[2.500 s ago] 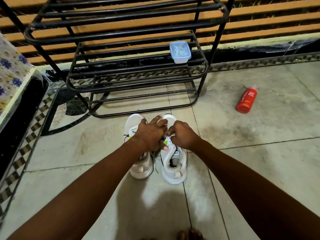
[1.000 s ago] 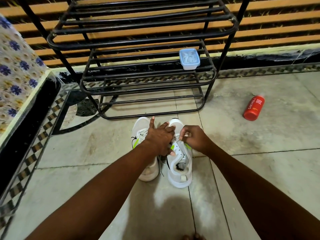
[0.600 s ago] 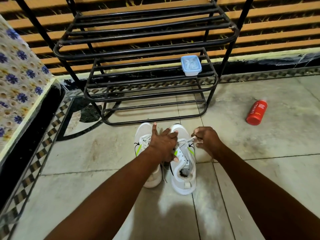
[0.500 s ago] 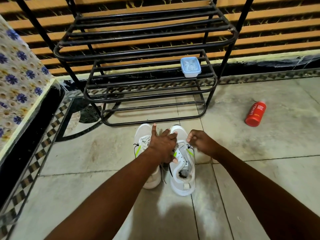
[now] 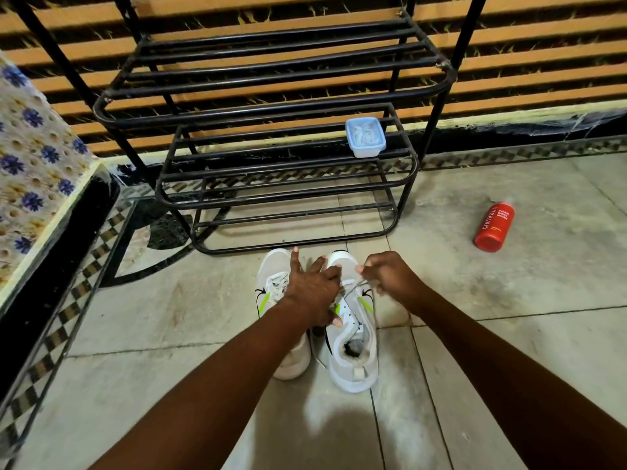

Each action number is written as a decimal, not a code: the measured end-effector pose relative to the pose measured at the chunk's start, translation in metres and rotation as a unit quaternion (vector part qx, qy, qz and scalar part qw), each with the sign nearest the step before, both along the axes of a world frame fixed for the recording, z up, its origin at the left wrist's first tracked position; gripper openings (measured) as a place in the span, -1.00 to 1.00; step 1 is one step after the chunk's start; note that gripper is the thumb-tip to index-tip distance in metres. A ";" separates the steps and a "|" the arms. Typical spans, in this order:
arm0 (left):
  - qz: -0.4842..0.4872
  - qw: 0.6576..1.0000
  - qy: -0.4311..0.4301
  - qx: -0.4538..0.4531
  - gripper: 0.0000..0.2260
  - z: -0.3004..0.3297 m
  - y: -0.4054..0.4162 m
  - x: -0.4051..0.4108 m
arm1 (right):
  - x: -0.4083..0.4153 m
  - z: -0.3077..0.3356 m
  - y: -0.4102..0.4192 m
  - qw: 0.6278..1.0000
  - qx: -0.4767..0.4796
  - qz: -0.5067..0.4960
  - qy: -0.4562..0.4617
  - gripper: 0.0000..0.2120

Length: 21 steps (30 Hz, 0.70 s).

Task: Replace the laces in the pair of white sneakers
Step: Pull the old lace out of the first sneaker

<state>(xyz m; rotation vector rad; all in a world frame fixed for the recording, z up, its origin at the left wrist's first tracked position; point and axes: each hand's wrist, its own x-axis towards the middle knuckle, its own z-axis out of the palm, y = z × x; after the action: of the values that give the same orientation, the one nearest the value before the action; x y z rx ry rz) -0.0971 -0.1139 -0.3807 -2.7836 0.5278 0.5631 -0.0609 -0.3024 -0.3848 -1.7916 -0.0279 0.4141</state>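
I see the pair of white sneakers side by side on the tiled floor (image 5: 509, 334), just near of the black shoe rack (image 5: 271, 184). My left hand (image 5: 314, 290) lies spread over the toe and tongue of the right sneaker (image 5: 353, 337), fingers straight, pressing down — the left sneaker (image 5: 273, 283) sits just beside it. My right hand (image 5: 390, 276) has its grip pinched together on a white lace (image 5: 354, 286) — drawn up and rightward from the eyelets.

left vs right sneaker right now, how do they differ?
The left sneaker is laced over its tongue; the right sneaker shows bare eyelets lower down. The right hand pinches a lace leading from the right sneaker, while the left hand lies across both. Both are white with lime accents, toes toward the rack.
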 end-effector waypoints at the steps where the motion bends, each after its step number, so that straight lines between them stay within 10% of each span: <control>1: 0.001 1.000 0.000 0.001 -0.13 0.000 0.001 0.000 | 0.002 -0.001 -0.004 0.984 -0.126 0.084 -0.090 -0.75; 3: 0.001 1.000 0.003 0.001 -0.14 0.001 0.001 0.000 | 0.006 -0.004 -0.013 0.928 -0.254 0.172 -0.212 -0.83; 6: -0.005 1.000 0.003 0.001 -0.16 0.001 -0.002 0.002 | 0.005 -0.006 -0.019 0.941 -0.181 0.145 -0.246 -0.87; 9: -0.004 1.000 0.002 -0.009 -0.19 0.002 -0.002 0.004 | -0.004 -0.006 -0.013 0.990 0.017 -0.034 -0.135 -0.81; 15: 0.003 1.000 0.015 -0.016 -0.23 0.003 0.001 0.002 | -0.009 -0.005 -0.004 0.933 0.274 -0.211 0.095 -0.79; 21: 0.004 1.000 0.019 -0.024 -0.20 0.003 0.004 0.003 | 0.004 -0.005 -0.002 0.996 0.004 -0.015 -0.088 -0.71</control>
<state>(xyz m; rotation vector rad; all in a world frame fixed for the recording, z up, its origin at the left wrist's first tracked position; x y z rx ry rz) -0.0942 -0.1098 -0.3782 -2.8272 0.5461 0.6153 -0.0573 -0.3048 -0.3902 -1.8138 -0.1264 0.2342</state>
